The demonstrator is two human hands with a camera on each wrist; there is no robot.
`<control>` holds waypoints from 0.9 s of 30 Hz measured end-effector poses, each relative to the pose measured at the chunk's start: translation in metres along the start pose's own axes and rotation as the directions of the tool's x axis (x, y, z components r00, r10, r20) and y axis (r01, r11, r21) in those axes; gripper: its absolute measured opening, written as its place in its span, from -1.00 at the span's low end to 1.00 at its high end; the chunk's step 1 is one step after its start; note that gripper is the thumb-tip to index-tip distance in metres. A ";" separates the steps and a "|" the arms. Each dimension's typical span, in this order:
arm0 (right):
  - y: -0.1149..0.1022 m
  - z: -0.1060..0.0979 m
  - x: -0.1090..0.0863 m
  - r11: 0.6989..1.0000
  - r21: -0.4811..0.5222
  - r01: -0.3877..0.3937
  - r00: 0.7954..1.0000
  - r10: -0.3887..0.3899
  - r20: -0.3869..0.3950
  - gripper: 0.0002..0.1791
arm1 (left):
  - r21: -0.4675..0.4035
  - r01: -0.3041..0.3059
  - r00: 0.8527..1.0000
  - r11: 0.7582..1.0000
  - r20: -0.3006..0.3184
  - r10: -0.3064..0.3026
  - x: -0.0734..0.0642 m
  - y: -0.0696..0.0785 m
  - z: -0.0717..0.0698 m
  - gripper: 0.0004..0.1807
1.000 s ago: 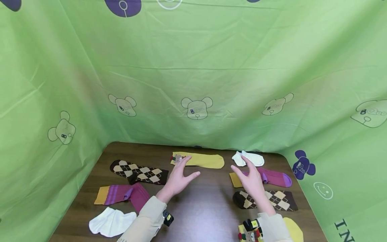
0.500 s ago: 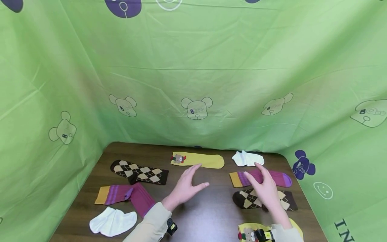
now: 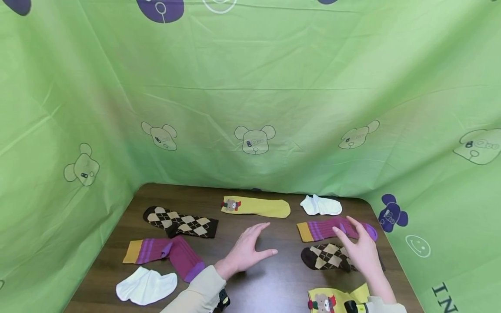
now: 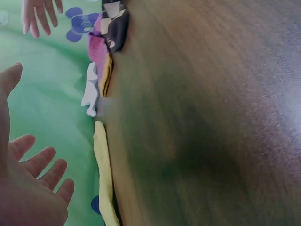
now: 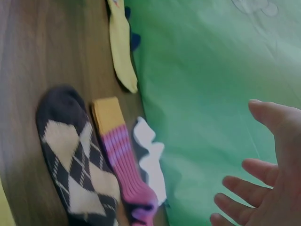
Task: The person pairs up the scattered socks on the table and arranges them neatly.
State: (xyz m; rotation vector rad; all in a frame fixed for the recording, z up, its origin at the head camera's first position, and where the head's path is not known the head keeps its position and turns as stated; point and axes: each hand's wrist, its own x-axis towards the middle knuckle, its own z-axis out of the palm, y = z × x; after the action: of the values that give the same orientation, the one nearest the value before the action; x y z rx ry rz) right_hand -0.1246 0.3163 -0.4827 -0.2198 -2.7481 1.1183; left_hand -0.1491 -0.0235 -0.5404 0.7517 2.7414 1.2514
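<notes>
Both hands hover over the table with fingers spread and nothing in them. My left hand (image 3: 247,250) is above the table's middle, right of a purple sock with a yellow cuff (image 3: 150,251). My right hand (image 3: 362,250) overlaps an argyle sock (image 3: 325,256) and a second purple sock (image 3: 322,229) in the head view. A yellow sock with a bear face (image 3: 258,207) lies at the back edge, and another yellow sock (image 3: 336,298) lies partly under the right wrist in that view. White socks lie front left (image 3: 146,286) and back right (image 3: 322,205). Another argyle sock (image 3: 182,222) lies back left.
A dark wooden table (image 3: 266,282) carries the socks along its left, back and right sides. Green cloth (image 3: 254,108) printed with bear heads rises as walls behind and on both sides. Each wrist wears a small black camera (image 3: 224,300).
Both hands have drawn back toward the front and shifted right, fingers still spread. More of the purple and yellow socks on the right shows. The socks have stayed where they were.
</notes>
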 end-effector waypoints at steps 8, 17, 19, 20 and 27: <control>0.012 -0.022 0.001 0.997 -0.076 -0.017 0.993 0.026 0.113 -0.13 | 0.051 -0.078 0.995 0.996 0.073 0.074 -0.004 0.005 0.012 -0.06; 0.029 -0.039 -0.001 0.998 -0.069 0.005 0.986 0.007 0.169 -0.21 | 0.092 -0.180 0.970 0.979 0.183 0.161 -0.005 0.017 0.031 -0.11; 0.035 -0.041 -0.001 0.999 -0.051 -0.005 0.987 0.013 0.162 -0.24 | 0.095 -0.204 0.961 0.974 0.211 0.181 -0.006 0.021 0.035 -0.15; 0.038 -0.042 -0.002 0.999 -0.047 -0.011 0.988 0.018 0.153 -0.25 | 0.095 -0.216 0.956 0.972 0.225 0.191 -0.006 0.023 0.037 -0.17; 0.054 -0.054 -0.003 0.998 -0.050 -0.027 0.985 0.035 0.169 -0.27 | 0.090 -0.278 0.926 0.956 0.290 0.242 -0.009 0.037 0.050 -0.21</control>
State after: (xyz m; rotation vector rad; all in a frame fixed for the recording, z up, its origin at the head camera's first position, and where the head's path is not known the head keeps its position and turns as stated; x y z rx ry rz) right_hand -0.1066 0.3906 -0.4827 -0.1811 -2.9325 1.1299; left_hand -0.1148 0.0286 -0.5484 1.2374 2.5724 0.9202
